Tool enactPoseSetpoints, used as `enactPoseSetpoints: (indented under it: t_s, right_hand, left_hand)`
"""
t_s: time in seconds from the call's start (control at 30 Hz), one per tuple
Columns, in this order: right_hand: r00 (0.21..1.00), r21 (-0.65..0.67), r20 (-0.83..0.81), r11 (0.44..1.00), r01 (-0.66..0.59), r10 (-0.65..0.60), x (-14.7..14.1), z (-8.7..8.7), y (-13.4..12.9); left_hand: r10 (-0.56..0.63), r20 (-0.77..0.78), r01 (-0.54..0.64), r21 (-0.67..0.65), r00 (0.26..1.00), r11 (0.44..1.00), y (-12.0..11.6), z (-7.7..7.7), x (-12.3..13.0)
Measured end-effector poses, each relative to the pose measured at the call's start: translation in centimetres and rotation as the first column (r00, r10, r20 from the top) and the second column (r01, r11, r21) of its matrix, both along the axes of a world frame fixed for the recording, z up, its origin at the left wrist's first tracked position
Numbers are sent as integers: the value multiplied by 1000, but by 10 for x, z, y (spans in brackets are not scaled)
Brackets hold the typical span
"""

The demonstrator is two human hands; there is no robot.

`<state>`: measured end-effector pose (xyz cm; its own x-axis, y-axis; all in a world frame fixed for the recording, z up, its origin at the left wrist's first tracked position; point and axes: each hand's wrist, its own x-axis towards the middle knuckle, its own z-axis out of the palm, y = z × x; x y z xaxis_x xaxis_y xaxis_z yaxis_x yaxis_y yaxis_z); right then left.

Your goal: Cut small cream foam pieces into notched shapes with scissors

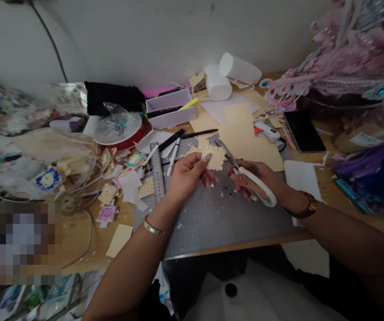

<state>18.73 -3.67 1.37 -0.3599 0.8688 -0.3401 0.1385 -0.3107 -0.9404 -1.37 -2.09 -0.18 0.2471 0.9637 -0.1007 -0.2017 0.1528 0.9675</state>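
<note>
A wooden surface (93,238) stands against a pale gray wall (128,38), down which a dark cable (51,40) runs at the left. A gray cutting mat (208,223) with a grid lies in the middle, reaching close to the front edge, where the person's lap is just beyond. Between the hands and that edge the grid shows, with tiny paper scraps on it. Above the mat, the left hand (190,174) pinches a cream paper piece (213,158) with a scalloped outline between thumb and fingers; the right hand (257,176) grips white-handled scissors (259,183), blades parted beside the piece. Left of the hands, a ruler (157,176) and a white pen (173,158) lie close by, then small paper cutouts (106,214), plastic bags (54,147) and a red-rimmed spool (121,138). Behind are a white box (175,109) of pens, cream sheets (238,133) and white rolls (217,84). At the right, a glue gun (269,131), a phone (304,131), pink beaded trimmings (342,62) and purple tassels (372,178) crowd that side, near the right forearm.
</note>
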Motion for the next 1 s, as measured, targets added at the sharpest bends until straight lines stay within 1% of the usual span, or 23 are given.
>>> enactPoseSetpoints:
  t_s: [0.27,0.53,0.77,1.0]
  right_hand:
    - [1000,17,30,1000,5,-6,-2,4,0]
    - [1000,2,4,1000,9,-9,-1,2,1]
    - [1000,2,-12,1000,18,-18,-2,3,1]
    - [1000,14,-15,1000,6,-6,1,-2,1]
  left_hand:
    - [7,-9,-7,-17,1000,1000,0,1,1]
    - [7,3,-7,-13,1000,1000,1,0,1]
    - [12,-4,-12,-26,1000,1000,1,1,1]
    - [17,4,-17,-25,1000,1000,0,0,1]
